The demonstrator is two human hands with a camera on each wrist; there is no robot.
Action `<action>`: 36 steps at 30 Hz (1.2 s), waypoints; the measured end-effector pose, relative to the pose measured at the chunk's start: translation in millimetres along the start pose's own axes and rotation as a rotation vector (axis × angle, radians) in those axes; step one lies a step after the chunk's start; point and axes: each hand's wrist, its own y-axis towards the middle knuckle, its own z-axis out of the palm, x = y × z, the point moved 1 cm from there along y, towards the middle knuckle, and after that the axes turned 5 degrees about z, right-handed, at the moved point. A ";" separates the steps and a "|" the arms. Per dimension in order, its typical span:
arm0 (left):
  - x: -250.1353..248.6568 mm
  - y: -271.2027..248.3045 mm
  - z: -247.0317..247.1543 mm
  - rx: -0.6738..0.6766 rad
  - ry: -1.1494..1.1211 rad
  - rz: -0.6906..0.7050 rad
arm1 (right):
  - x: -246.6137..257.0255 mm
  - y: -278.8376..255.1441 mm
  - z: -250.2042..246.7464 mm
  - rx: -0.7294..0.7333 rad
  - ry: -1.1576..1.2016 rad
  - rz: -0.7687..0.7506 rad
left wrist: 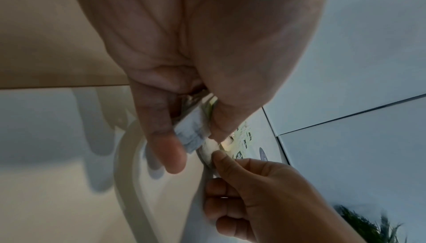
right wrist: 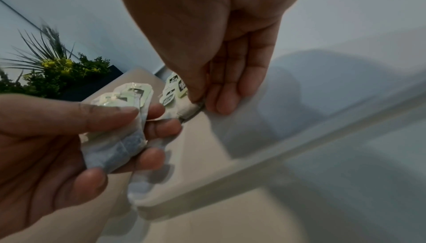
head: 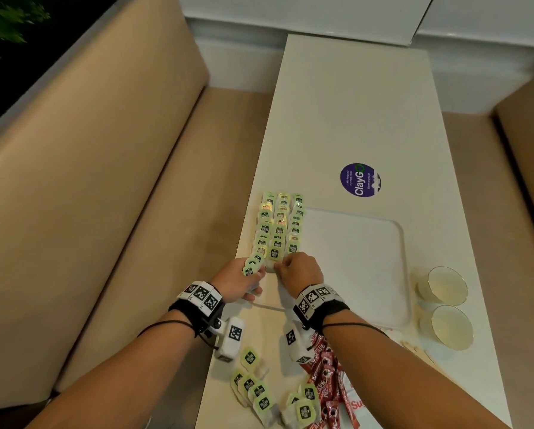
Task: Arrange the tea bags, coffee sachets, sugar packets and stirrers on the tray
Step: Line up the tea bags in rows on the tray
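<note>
While the long white table (head: 367, 119) fills most of the head view, the white tray (head: 367, 267) lies on it near the middle, and a tan bench (head: 89, 196) runs along at 9 o'clock. Three neat rows of green tea bags (head: 279, 226) sit along the tray's 9 o'clock side. More loose tea bags (head: 256, 388) lie on the table at 6 o'clock, just beside a heap of red coffee sachets (head: 327, 376). Two small cups (head: 446, 284) stand at 3 o'clock off the tray, and thin wooden stirrers (head: 414, 348) lie near them. A round purple sticker (head: 360, 180) is on the table at 12 o'clock from the tray.

The left hand (head: 241, 281) has its thumb and fingers curled round a small stack of tea bags (right wrist: 115, 130). The right hand (head: 299, 270) pinches one tea bag (right wrist: 190, 109) with its fingertips (right wrist: 227, 104) and holds it low at the near end of the rows, close to the tray's rim.

The job looks less than half done, since the tray holds only tea bags and the sachets and stirrers are off it. Sugar packets cannot be picked out for sure.

What could go wrong? The bag could land crooked and push the last bags in the row out of line. The stack in the left hand could slip, because the bags are thin and smooth. A wrist could also bump the rows.
</note>
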 end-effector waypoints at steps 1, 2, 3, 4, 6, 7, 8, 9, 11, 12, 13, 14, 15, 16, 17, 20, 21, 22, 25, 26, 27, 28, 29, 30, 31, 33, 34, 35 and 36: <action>-0.3 0.0 0.1 0.008 -0.010 0.002 | 0.7 0.1 0.1 -0.003 -0.005 0.002; -0.5 0.2 0.3 0.017 -0.020 0.005 | 1.3 -0.2 -0.4 -0.011 -0.006 0.002; -0.3 0.1 -0.1 0.032 -0.028 0.007 | 2.1 -1.4 -1.5 -0.017 -0.003 0.003; 0.4 -0.1 -0.5 0.051 -0.037 0.013 | 2.4 -2.9 -2.8 -0.022 0.010 0.007; 1.7 -0.4 -1.0 0.091 -0.072 0.041 | 1.2 -5.7 -4.6 -0.030 0.053 0.003; 1.9 -1.0 -1.2 0.108 -0.092 0.052 | 0.0 -6.6 -4.0 -0.030 0.085 -0.011; 1.5 -1.8 -1.4 0.120 -0.104 0.059 | -1.7 -7.6 -2.7 -0.021 0.129 -0.039; 1.1 -2.1 -1.6 0.127 -0.108 0.065 | -3.4 -8.9 -0.8 -0.002 0.184 -0.080; -0.5 -2.5 -1.3 0.137 -0.109 0.077 | -5.0 -15.7 2.0 0.069 0.281 -0.183; -0.9 -2.8 -0.8 0.145 -0.112 0.080 | -5.2 -19.7 2.5 0.115 0.307 -0.232; -1.0 -3.2 -0.8 0.156 -0.108 0.087 | -5.8 -22.5 2.9 0.155 0.315 -0.275; -0.5 -3.4 -0.6 0.167 -0.094 0.094 | -5.3 -25.8 1.2 0.175 0.303 -0.306; 0.3 -3.2 -0.7 0.177 -0.076 0.098 | -5.6 -27.5 -0.5 0.180 0.293 -0.323; 0.3 -3.7 -0.3 0.184 -0.063 0.099 | -6.1 -28.6 -2.1 0.176 0.289 -0.328; 0.2 -4.0 0.3 0.189 -0.061 0.097 | -7.0 -28.2 -2.9 0.170 0.302 -0.327; 0.4 -3.6 2.4 0.163 -0.050 0.098 | -7.9 -28.2 -7.0 0.117 0.312 -0.338; 0.7 -3.6 2.8 0.149 -0.051 0.101 | -8.1 -29.1 -8.5 0.103 0.319 -0.347; 0.8 -3.9 3.6 0.141 -0.055 0.108 | -8.0 -30.9 -10.9 0.097 0.330 -0.349; 3.2 -3.6 6.2 0.116 -0.052 0.119 | -8.1 -33.3 -18.4 0.110 0.391 -0.339; 4.1 -3.7 6.9 0.106 -0.047 0.115 | -8.3 -33.9 -20.3 0.114 0.414 -0.342; 5.7 -2.7 7.5 0.098 -0.051 0.110 | -9.1 -33.9 -21.7 0.111 0.438 -0.345; 7.0 -1.8 8.2 0.092 -0.060 0.107 | -10.7 -33.2 -22.6 0.098 0.463 -0.343; 8.5 -0.5 8.5 0.083 -0.067 0.107 | -13.1 -32.2 -23.3 0.076 0.485 -0.336; 9.0 0.5 8.7 0.065 -0.064 0.114 | -15.5 -31.4 -23.8 0.057 0.496 -0.328; 9.1 1.7 8.3 0.039 -0.047 0.124 | -18.2 -30.9 -24.2 0.047 0.497 -0.322; 8.4 3.8 7.9 -0.012 0.006 0.139 | -22.9 -30.7 -23.3 0.058 0.481 -0.327; 6.5 4.2 8.5 -0.028 0.028 0.142 | -24.7 -31.1 -22.4 0.068 0.476 -0.329; 5.5 4.8 9.9 -0.033 0.049 0.146 | -26.1 -32.2 -21.6 0.071 0.478 -0.329; 4.1 5.0 12.2 -0.033 0.073 0.154 | -27.2 -32.5 -20.3 0.064 0.488 -0.327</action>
